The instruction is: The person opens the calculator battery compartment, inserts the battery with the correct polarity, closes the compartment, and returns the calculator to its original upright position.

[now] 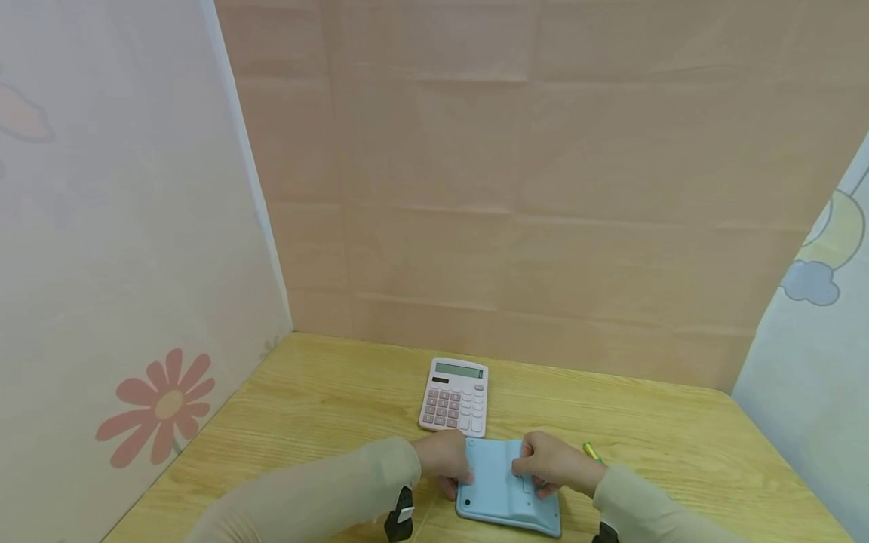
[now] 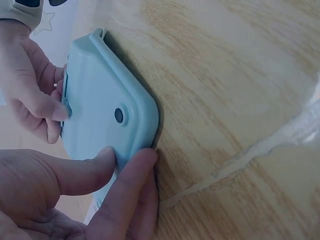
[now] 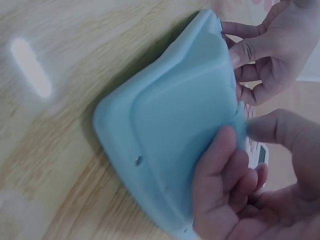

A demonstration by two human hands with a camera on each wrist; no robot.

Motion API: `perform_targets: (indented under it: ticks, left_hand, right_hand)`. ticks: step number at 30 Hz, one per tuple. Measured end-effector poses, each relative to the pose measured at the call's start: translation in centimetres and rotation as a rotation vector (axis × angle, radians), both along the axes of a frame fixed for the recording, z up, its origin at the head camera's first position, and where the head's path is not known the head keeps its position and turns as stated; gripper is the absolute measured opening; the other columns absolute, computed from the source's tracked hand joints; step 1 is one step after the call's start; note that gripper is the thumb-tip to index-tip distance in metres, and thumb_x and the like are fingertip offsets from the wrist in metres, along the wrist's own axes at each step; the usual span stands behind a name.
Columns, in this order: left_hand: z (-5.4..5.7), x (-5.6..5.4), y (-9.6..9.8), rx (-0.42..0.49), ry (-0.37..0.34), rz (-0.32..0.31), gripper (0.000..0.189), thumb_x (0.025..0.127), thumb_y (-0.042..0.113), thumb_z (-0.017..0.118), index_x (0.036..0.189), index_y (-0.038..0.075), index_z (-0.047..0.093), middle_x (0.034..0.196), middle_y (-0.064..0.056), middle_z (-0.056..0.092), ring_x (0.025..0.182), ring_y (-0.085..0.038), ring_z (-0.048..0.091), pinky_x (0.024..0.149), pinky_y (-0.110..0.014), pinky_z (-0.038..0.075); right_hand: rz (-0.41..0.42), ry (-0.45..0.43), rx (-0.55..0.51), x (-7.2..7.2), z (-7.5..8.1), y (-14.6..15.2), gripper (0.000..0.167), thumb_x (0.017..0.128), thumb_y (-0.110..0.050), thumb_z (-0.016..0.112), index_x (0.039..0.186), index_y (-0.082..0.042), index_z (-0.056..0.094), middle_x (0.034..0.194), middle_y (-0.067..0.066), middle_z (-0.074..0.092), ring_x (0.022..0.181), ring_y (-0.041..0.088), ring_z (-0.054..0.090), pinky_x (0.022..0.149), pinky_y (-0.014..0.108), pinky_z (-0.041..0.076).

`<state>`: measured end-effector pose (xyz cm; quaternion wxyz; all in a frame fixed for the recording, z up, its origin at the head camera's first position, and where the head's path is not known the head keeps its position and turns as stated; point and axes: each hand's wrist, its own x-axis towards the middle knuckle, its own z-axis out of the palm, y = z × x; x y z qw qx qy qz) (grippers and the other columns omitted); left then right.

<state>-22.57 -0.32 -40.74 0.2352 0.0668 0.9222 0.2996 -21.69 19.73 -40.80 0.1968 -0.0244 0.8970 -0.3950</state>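
A light blue calculator (image 1: 487, 475) lies face down on the wooden table, its back with dark round rubber feet turned up. My left hand (image 1: 444, 458) grips its left edge, the thumb on the back and the fingers along the side, as the left wrist view shows close up. Over the raised part of the back, my right hand (image 1: 555, 461) pinches the small blue battery cover (image 3: 240, 129) between thumb and curled fingers. The front with its keys is hidden underneath. Just beyond stands a pink calculator (image 1: 455, 397), keys up and display showing.
A green and yellow pen-like object (image 1: 592, 452) lies partly hidden behind my right wrist. The wooden table (image 1: 339, 392) meets a brown back wall covering (image 1: 543, 226), with a flower-printed sheet (image 1: 136, 264) on the left and another printed sheet on the right.
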Motion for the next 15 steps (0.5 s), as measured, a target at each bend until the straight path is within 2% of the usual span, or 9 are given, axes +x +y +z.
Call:
perform_targets:
  ticks: [7, 10, 15]
  left_hand:
    - [-0.3, -0.2, 0.0, -0.002, 0.000, -0.005, 0.024, 0.083, 0.010, 0.077, 0.073, 0.001, 0.056, 0.064, -0.011, 0.063, 0.049, -0.016, 0.063, 0.051, -0.024, 0.053]
    - [-0.4, -0.2, 0.0, -0.005, -0.001, -0.007, 0.025, 0.083, 0.011, 0.077, 0.072, 0.001, 0.057, 0.064, -0.011, 0.063, 0.049, -0.016, 0.063, 0.051, -0.024, 0.053]
    - [-0.3, -0.2, 0.0, -0.014, -0.002, -0.002, 0.024, 0.083, 0.010, 0.077, 0.072, 0.001, 0.057, 0.063, -0.011, 0.064, 0.050, -0.017, 0.064, 0.052, -0.025, 0.054]
  right_hand:
    - [0.075, 0.003, -0.132, -0.1, -0.6, 1.2, 0.030, 0.086, -0.013, 0.069, 0.093, -0.006, 0.041, 0.066, 0.003, 0.045, 0.056, 0.013, 0.046, 0.048, 0.024, 0.052]
    - [0.107, 0.008, -0.164, -0.1, -0.5, 1.6, 0.032, 0.087, -0.015, 0.069, 0.101, -0.006, 0.041, 0.068, 0.003, 0.047, 0.058, 0.013, 0.049, 0.050, 0.026, 0.054]
    - [0.134, 0.019, -0.191, 0.0, -0.3, 1.9, 0.030, 0.089, -0.018, 0.068, 0.103, -0.005, 0.045, 0.070, 0.004, 0.048, 0.060, 0.014, 0.051, 0.052, 0.028, 0.056]
